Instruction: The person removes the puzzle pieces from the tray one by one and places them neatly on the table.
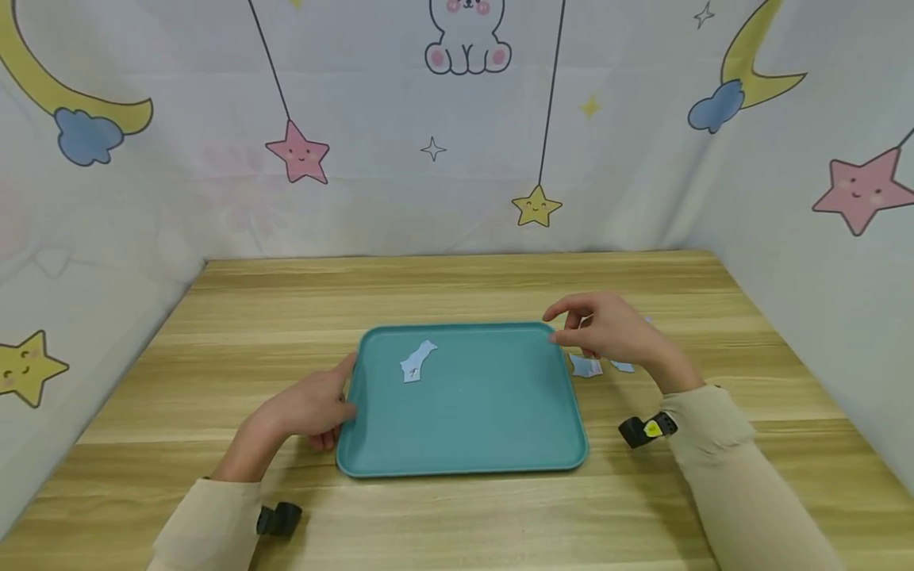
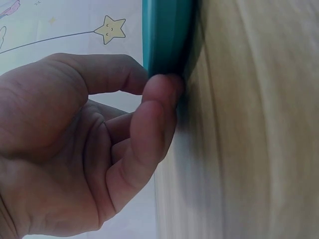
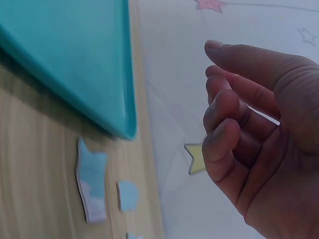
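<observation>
My left hand [image 1: 311,403] pinches the left rim of a teal tray [image 1: 464,428], thumb on the rim and fingertips low against its outer side, as the left wrist view [image 2: 124,129] of that hand shows. One light-blue puzzle-like piece [image 1: 416,363] lies in the tray's upper left part. Above the tray's far right corner hovers my right hand [image 1: 608,323], its fingers loosely bent and nothing between thumb and fingertips. Below that hand, a larger pale-blue piece [image 3: 92,184] and a smaller piece [image 3: 128,195] lie on the table beside the tray, partly hidden in the head view.
The tray rests on a wood-grain table [image 1: 457,523]. White cloth [image 1: 357,206] printed with stars and moons stands at the back and both sides. Another small piece [image 1: 648,319] shows just behind the right hand.
</observation>
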Demonstrator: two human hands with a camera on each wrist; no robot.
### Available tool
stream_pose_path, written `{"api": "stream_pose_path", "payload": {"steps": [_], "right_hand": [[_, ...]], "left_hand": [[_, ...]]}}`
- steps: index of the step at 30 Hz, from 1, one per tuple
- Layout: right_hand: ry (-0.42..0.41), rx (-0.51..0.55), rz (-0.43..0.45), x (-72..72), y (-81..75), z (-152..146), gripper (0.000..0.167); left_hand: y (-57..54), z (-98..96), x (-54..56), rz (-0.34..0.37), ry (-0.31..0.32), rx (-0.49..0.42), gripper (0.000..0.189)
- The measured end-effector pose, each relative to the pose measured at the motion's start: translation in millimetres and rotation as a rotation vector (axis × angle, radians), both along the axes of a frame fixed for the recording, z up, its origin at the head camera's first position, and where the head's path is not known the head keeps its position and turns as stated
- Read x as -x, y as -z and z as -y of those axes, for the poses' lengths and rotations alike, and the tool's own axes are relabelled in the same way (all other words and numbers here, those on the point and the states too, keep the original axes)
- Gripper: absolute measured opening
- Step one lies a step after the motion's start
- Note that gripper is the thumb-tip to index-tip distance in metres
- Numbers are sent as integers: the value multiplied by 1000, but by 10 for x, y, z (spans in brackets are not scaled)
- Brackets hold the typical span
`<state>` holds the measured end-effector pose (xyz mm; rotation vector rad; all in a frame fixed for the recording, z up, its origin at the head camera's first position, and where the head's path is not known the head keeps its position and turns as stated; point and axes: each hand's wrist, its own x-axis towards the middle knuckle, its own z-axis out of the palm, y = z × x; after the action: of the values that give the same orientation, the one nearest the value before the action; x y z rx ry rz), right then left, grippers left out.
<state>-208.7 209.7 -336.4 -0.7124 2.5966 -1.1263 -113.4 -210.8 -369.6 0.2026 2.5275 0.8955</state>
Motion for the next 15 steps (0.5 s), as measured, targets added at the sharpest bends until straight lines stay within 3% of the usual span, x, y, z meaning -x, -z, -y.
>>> {"api": "stream_pose_path", "payload": {"steps": [5,15], "right_hand": [[-80,1,25,67,56,238,33],[-163,11,52,168,141,664,34]], "left_hand": [[-3,-2,12,3,0,4,88],[-16,3,13,3,0,4,88]]}}
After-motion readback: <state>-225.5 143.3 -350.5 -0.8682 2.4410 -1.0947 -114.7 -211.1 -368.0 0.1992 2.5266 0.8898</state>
